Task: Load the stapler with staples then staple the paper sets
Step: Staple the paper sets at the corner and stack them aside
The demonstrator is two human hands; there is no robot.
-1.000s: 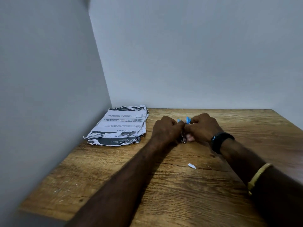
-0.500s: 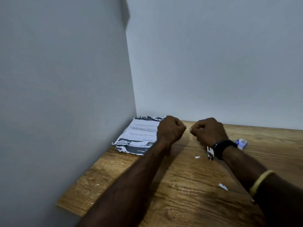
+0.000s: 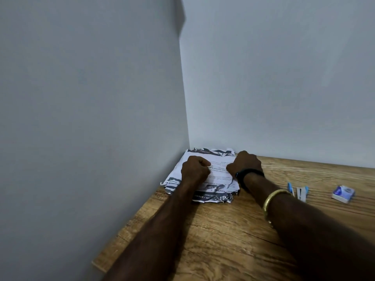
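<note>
Paper stack [image 3: 211, 173]: lying in the far left corner of the table [image 3: 233, 240], long axis running away from the person. It is being covered by both hands, left hand [image 3: 194, 169] and right hand [image 3: 244, 164] curled; whether sheets are being pinched cannot be told. Stapler [image 3: 300, 191]: lying beside the right forearm, nearer the right hand. Staple box [image 3: 343, 193]: further right. Nothing is blocking the reach.

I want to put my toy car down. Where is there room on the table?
The wooden table is bare near its front edge, between the two forearms. The back strip behind the stapler and staple box is bare too. The corner is crowded: the paper stack with the left hand and right hand on it.
</note>
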